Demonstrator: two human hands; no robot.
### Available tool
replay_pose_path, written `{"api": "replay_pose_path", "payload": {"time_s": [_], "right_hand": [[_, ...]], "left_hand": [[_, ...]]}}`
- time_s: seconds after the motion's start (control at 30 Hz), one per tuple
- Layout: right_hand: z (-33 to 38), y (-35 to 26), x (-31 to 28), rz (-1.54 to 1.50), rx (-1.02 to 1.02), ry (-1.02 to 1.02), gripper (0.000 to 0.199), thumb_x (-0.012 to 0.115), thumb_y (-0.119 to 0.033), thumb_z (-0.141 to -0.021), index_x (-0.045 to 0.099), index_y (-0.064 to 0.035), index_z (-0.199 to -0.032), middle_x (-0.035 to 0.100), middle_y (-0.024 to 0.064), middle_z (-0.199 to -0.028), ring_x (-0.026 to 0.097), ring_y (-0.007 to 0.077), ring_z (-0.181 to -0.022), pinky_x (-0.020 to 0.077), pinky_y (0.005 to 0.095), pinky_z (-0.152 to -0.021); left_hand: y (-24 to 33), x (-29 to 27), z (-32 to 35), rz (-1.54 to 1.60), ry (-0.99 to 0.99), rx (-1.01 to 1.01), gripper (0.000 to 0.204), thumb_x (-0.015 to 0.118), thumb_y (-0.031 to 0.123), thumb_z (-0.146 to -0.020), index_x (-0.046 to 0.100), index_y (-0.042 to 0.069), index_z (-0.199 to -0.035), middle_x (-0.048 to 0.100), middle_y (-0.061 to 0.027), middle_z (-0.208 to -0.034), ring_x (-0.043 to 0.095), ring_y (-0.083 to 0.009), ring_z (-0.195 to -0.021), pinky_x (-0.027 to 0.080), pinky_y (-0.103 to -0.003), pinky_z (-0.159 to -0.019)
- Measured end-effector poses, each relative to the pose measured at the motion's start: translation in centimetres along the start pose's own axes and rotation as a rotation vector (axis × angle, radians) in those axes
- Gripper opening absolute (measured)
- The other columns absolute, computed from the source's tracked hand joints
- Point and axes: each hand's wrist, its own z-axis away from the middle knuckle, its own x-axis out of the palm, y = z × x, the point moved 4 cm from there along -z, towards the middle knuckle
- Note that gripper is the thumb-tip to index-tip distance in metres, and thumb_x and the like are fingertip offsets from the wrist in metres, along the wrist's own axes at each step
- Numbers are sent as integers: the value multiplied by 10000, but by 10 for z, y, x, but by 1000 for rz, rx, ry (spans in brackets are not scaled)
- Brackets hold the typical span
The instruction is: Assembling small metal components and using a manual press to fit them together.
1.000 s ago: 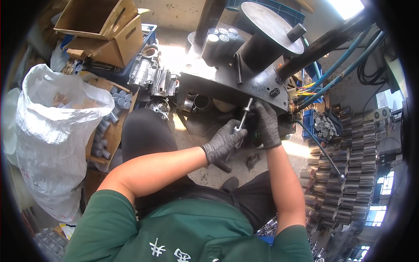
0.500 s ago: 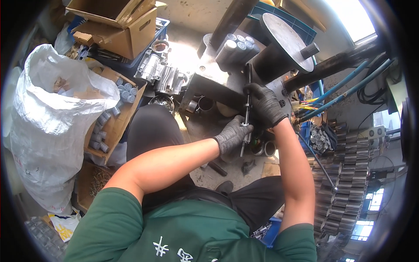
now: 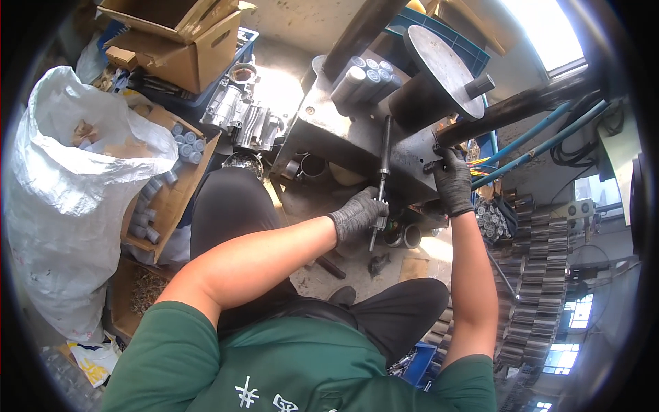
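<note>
My left hand (image 3: 360, 214), in a grey work glove, grips a long thin metal rod (image 3: 382, 172) near its lower end; the rod stands nearly upright against the front of a grey steel press table (image 3: 329, 134). My right hand (image 3: 453, 182), also gloved, is closed on a small dark handle (image 3: 434, 165) at the table's right side, under a dark lever bar (image 3: 522, 110). Several grey metal cylinders (image 3: 362, 77) lie on top of the table beside a large round steel disc (image 3: 439, 69).
A big white sack (image 3: 62, 199) fills the left side. Cardboard boxes (image 3: 180, 41) and a box of grey cylinders (image 3: 165, 178) sit beyond it, with a cast aluminium part (image 3: 244, 117) nearby. Stacks of gears (image 3: 542, 275) stand at right. Blue hoses (image 3: 542, 141) run upper right.
My right hand left the rod and moved right to the small handle at the table's side. My left hand still holds the rod, which now stands more upright.
</note>
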Motion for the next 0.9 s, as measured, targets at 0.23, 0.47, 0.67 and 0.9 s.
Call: {"api": "replay_pose_path", "payload": {"time_s": [0.23,0.47,0.67,0.9], "right_hand": [[9,50,18,190,98,-169,248,780,-236,-815,765,-59,-988,722,200,-1173,692,419,-1079,548,480,-957],[15,55,20,143,119,-94,247,791,-288,-847,763,-69,-957,735,198,-1032,702,422,-988,553,474,-879],[27,73,13,-149,241,79,387,785,-61,-853,695,-9,-1226,706,141,-1057,719,248,-922,572,366,-829],[93,45,25,-1269,698,144,510,783,-23,-855,627,10,-1340,687,84,-1060,682,177,-934,580,310,-858]], "left_hand": [[3,-6,0,-171,-30,26,500,758,91,-894,570,8,-1351,682,-85,-1008,678,-181,-853,590,-358,-760],[4,1,8,-145,-90,94,402,796,117,-913,546,46,-1220,631,-41,-946,668,-154,-851,585,-330,-742],[23,7,19,-229,-82,278,394,770,92,-936,527,61,-1245,594,-30,-1006,622,-126,-919,573,-319,-837],[48,5,34,2,-83,469,471,749,54,-946,445,90,-1304,563,-46,-1026,624,-152,-918,568,-324,-843]]}}
